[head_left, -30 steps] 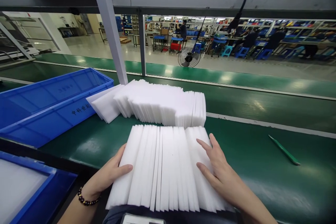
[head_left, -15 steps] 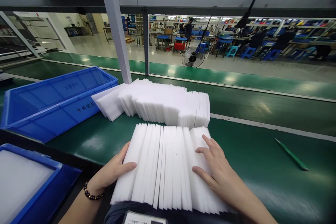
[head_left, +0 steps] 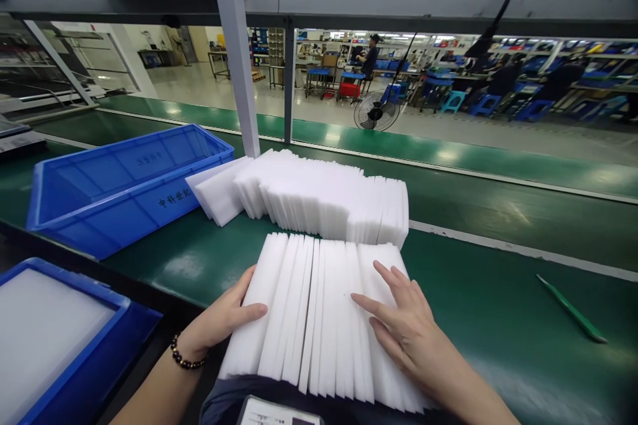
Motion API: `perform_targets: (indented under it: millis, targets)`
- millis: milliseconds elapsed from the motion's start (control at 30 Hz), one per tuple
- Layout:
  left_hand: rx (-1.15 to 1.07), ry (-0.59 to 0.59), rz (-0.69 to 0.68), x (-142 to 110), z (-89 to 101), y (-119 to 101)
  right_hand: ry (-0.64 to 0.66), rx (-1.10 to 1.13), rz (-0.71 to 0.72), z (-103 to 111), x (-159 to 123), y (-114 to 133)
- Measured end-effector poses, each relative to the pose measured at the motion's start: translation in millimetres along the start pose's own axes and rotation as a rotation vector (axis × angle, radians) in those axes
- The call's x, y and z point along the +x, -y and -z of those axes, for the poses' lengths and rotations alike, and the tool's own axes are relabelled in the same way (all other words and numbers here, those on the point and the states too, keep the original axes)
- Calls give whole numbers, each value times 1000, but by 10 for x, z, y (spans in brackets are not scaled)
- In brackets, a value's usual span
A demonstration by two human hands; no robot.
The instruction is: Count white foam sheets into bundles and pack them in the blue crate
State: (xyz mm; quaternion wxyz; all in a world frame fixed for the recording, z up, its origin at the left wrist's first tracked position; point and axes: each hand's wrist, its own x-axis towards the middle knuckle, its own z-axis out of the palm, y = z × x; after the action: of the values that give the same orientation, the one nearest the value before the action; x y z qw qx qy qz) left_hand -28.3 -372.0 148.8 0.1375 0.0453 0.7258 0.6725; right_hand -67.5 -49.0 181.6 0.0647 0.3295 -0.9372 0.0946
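Note:
A row of white foam sheets [head_left: 331, 319], standing on edge side by side, leans at the table's front edge against my lap. My left hand [head_left: 239, 309] grips its left end, thumb on top and the other fingers behind the outer sheet. Over the right part of the row lies my right hand [head_left: 409, 319], fingers spread and index finger stretched toward the middle sheets. Just behind, a second row of white foam sheets [head_left: 319, 192] stands on the green table, its left sheets tilted over.
An empty-looking long blue bin [head_left: 129, 192] sits at the left. Nearer, another blue bin [head_left: 119, 309] holds flat white sheets. A green pen-shaped tool [head_left: 571, 309] lies on the green surface [head_left: 488, 299] at right. A white post [head_left: 236, 60] rises behind the far row.
My right index finger has stretched out leftward over the sheets. The left hand keeps its grip. The whole view has shifted slightly, with things appearing farther right.

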Motion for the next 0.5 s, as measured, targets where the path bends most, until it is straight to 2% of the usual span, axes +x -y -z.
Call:
perform_targets:
  millis: [200, 333, 500]
  targets:
    - [-16, 3, -8, -2, 4, 3, 46, 2, -85, 69, 4, 33]
    - [-4, 8, -10, 0, 16, 10, 80, -37, -166, 69, 108, 127]
    - [-4, 7, -32, 4, 19, 11, 59, -135, -174, 26, 261, 225]
